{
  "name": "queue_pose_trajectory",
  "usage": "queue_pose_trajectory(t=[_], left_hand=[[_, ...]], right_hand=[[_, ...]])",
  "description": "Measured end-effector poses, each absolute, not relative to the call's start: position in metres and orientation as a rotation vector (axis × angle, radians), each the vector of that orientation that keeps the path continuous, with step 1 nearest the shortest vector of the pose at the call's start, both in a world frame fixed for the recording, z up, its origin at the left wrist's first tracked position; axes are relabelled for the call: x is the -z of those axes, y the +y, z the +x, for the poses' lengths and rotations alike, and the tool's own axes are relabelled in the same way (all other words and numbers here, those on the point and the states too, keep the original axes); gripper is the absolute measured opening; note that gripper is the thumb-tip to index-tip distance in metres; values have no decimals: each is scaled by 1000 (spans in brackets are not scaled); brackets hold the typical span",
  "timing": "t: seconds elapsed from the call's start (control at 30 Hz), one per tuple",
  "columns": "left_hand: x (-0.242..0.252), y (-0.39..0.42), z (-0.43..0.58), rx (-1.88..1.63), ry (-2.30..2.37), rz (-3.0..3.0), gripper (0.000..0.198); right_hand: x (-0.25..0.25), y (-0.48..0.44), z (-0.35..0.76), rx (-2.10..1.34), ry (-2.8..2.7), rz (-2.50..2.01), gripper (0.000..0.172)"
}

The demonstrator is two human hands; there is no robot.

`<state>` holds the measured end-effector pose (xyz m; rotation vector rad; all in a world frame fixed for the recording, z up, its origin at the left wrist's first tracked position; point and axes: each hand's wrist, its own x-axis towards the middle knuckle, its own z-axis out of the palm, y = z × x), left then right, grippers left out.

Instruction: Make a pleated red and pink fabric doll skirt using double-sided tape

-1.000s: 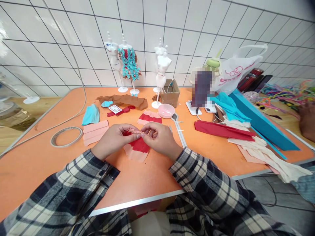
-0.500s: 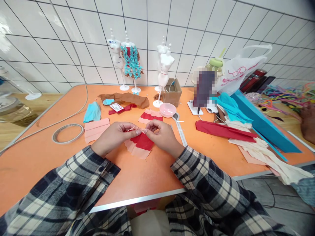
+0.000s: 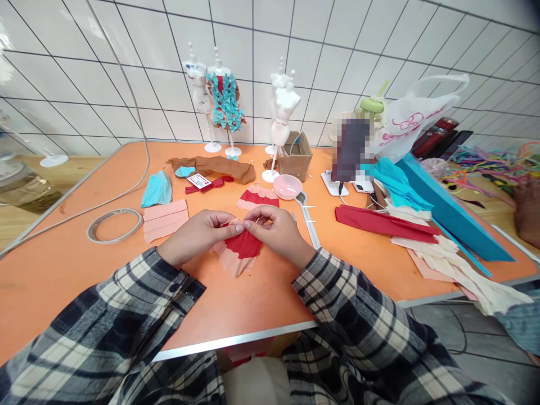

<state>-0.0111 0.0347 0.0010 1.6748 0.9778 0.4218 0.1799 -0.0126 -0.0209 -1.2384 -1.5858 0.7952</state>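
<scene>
Between my hands hangs a piece of red and pink crepe paper, its lower pink edge ragged and near the orange table. My left hand pinches the top edge of it between thumb and forefinger. My right hand pinches the same edge, thumb tip beside the left thumb tip. The fingers hide part of that top edge. Just beyond lies a second red and pink piece. A pink bowl stands behind my right hand. Left of my left hand lies a creased pink sheet.
White mini dress forms stand at the back, one in a turquoise bow dress. A tape roll lies left, a cardboard box behind. At right are a red paper strip, a blue board and another person's hand.
The crepe paper's hanging part has tilted and gathered slightly, its lower edge a little nearer me. Both hands keep their pinch, with small finger shifts. The view has shifted slightly.
</scene>
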Motion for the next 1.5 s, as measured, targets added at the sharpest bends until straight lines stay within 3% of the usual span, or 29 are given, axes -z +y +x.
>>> queue_pose_trajectory(t=[0.3, 0.73, 0.97, 1.2, 1.37, 1.5], left_hand=[[2, 34, -6, -515, 866, 1407, 41], [5, 29, -4, -626, 838, 1094, 36], [3, 27, 2, -539, 894, 1409, 51], [6, 31, -3, -435, 902, 1406, 36], [5, 33, -8, -388, 846, 1413, 42], [5, 31, -7, -382, 850, 1411, 50]], right_hand=[[16, -10, 181, -845, -1426, -1381, 9], [18, -9, 181, -889, -1369, -1419, 14], [24, -8, 181, -801, -1332, -1464, 15], [24, -6, 181, -958, -1317, -1381, 15], [22, -7, 181, -1053, -1383, -1210, 30], [22, -8, 181, -996, -1382, -1252, 24]])
